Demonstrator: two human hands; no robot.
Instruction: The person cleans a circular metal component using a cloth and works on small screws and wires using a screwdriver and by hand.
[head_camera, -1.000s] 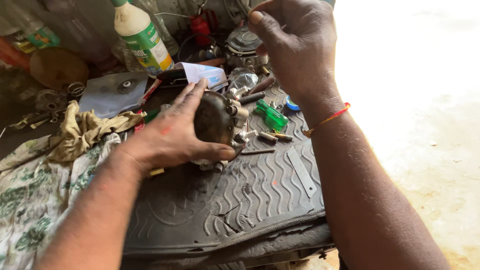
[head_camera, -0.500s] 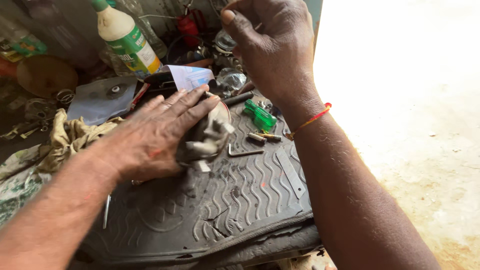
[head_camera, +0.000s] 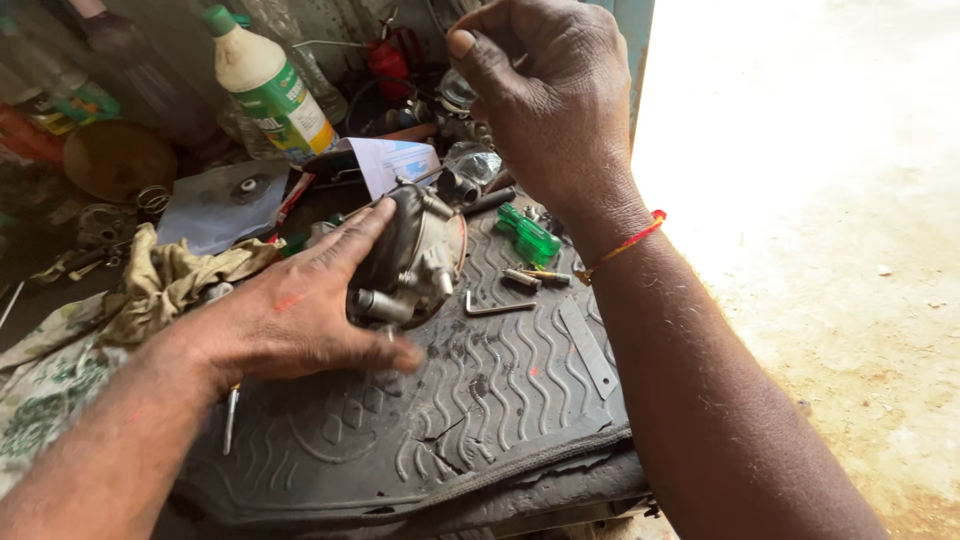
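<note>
A bare concrete floor (head_camera: 820, 200) lies in glaring daylight on the right; the cluttered left side stays dim.

Worn black ribbed rubber mat (head_camera: 500, 420) = work surface. On it: grimy round metal engine part (head_camera: 410, 260), bent steel hex key (head_camera: 497, 306), flat grey metal strip (head_camera: 588, 348), green translucent plastic-handled tool (head_camera: 530, 235), couple small bits (head_camera: 535, 277), thin screwdriver (head_camera: 230, 420) at left edge.

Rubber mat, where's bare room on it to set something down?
The rubber mat is bare along its near edge, below the left hand and left of the flat metal strip. The far end is crowded around the green tool and hex key.
</note>
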